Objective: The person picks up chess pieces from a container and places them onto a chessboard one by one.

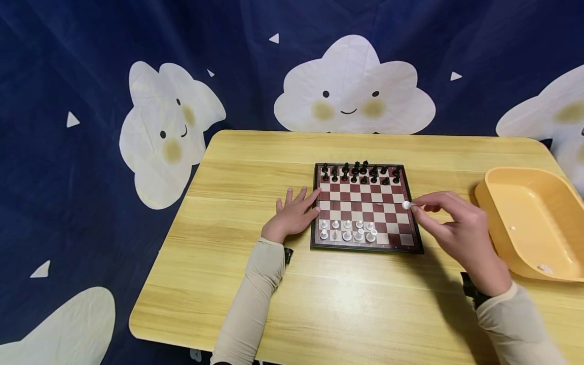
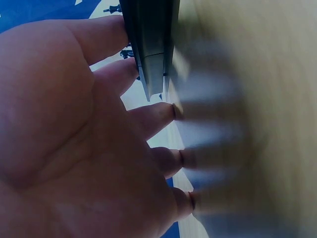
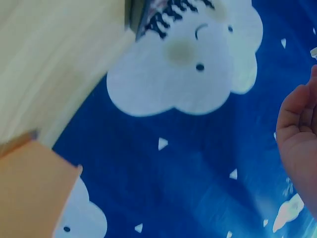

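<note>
A chessboard [image 1: 391, 218] lies on the table, with black pieces [image 1: 363, 179] in two rows at its far side. At the near left of the board stand several white pieces [image 1: 359, 235], also in two rows. My left hand [image 1: 292, 217] has its fingers spread; thumb and index finger touch the board's left side [image 2: 148, 39], while other fingertips meet the tabletop. Over the board's right edge, my right hand [image 1: 461, 233] pinches a white chess piece [image 1: 406, 205] between thumb and fingers. Its kind is too small to tell; the right wrist view catches only part of it.
To the right stands a yellow plastic bin [image 1: 506, 243] with a few small white pieces [image 1: 545, 268] inside. The wooden table [image 1: 228, 213] backs onto a dark blue curtain [image 1: 246, 101] printed with clouds.
</note>
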{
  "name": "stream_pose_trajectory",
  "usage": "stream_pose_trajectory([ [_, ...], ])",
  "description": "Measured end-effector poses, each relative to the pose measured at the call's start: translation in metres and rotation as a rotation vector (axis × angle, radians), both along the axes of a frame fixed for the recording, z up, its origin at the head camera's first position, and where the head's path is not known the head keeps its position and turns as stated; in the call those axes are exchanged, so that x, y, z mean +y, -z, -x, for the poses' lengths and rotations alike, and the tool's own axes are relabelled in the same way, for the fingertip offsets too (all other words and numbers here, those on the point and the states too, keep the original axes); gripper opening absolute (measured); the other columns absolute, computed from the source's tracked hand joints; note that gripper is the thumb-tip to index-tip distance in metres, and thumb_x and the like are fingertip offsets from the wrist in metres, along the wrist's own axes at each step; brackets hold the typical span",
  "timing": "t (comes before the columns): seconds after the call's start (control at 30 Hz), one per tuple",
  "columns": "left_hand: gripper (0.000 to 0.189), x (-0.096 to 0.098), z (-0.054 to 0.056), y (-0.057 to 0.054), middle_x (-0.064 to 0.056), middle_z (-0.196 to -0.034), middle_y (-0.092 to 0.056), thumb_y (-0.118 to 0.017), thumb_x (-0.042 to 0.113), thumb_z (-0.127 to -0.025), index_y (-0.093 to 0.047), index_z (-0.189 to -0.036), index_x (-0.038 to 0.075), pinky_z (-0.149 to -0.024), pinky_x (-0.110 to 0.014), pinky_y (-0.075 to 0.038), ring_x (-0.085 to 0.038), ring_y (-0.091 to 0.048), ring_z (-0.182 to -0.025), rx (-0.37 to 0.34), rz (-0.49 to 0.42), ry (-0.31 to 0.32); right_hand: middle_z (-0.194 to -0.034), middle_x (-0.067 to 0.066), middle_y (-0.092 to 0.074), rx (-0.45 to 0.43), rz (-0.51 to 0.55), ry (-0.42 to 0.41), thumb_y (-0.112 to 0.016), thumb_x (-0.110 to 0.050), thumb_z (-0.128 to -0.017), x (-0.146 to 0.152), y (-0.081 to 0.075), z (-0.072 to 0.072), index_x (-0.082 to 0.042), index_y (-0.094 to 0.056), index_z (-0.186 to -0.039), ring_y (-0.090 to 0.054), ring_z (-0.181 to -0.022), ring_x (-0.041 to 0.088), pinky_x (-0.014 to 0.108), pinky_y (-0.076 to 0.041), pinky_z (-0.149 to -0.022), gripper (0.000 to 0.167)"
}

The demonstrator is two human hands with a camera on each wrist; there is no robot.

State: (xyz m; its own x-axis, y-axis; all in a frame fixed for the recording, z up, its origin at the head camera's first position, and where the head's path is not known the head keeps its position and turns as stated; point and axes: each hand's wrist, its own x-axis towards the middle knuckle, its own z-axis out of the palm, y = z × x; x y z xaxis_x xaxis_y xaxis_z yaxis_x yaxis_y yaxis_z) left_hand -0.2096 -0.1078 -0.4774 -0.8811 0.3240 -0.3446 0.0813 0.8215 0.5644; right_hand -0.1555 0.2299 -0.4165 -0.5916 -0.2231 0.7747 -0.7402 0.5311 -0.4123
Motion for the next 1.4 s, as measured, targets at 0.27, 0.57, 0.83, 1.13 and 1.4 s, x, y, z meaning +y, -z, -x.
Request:
stream_pose_trajectory([
  [0.27, 0.059, 0.000, 0.001, 0.001, -0.005, -0.174, -0.004, -0.033, 0.048, -0.111, -0.016, -0.167, 0.037, -0.121, -0.062, 0.011, -0.036, 0.016, -0.157, 0.008, 0.007, 0.010, -0.088, 0.007, -0.076, -0.016, -0.106, -0.095, -0.061, -0.038, -0.104, -0.007, 0.029, 0.008, -0.004, -0.080, -0.091, -0.065, -0.082, 0.011, 0.006, -0.046, -0.077, 0.041],
  [0.57, 0.060, 0.000, 0.001, 0.000, -0.006, -0.174, -0.004, -0.032, 0.050, -0.111, -0.016, -0.167, 0.037, -0.121, -0.063, 0.010, -0.037, 0.016, -0.157, 0.013, 0.011, 0.020, -0.091, 0.004, -0.077, -0.129, -0.225, -0.091, -0.080, -0.007, -0.085, -0.010, 0.038, 0.008, -0.006, -0.080, -0.096, -0.069, -0.080, 0.020, 0.019, -0.052, -0.076, 0.012],
  [0.83, 0.059, 0.000, 0.001, -0.001, -0.005, -0.174, -0.004, -0.032, 0.049, -0.111, -0.016, -0.167, 0.037, -0.120, -0.064, 0.011, -0.037, 0.017, -0.157, 0.007, 0.003, 0.019, -0.087, 0.006, -0.076, -0.227, -0.338, -0.036, -0.084, 0.004, -0.075, -0.013, 0.042, 0.006, -0.005, -0.079, -0.092, -0.070, -0.077, 0.021, 0.041, -0.057, -0.067, 0.019],
  [1.13, 0.060, 0.000, 0.001, -0.001, -0.005, -0.174, -0.003, -0.032, 0.050, -0.111, -0.015, -0.167, 0.038, -0.121, -0.063, 0.011, -0.036, 0.017, -0.157, 0.004, 0.004, 0.011, -0.085, 0.006, -0.075, -0.260, -0.362, -0.046, -0.083, 0.006, -0.078, -0.016, 0.047, 0.005, -0.004, -0.079, -0.091, -0.070, -0.076, 0.021, 0.042, -0.059, -0.065, 0.017],
  [1.4, 0.060, -0.001, 0.001, 0.001, -0.005, -0.174, -0.004, -0.032, 0.050, -0.111, -0.015, -0.167, 0.038, -0.121, -0.063, 0.011, -0.036, 0.017, -0.156, 0.007, 0.005, 0.014, -0.084, 0.006, -0.075, -0.264, -0.374, -0.036, -0.083, 0.005, -0.078, -0.017, 0.050, 0.006, -0.004, -0.079, -0.090, -0.070, -0.077, 0.023, 0.044, -0.059, -0.067, 0.016],
])
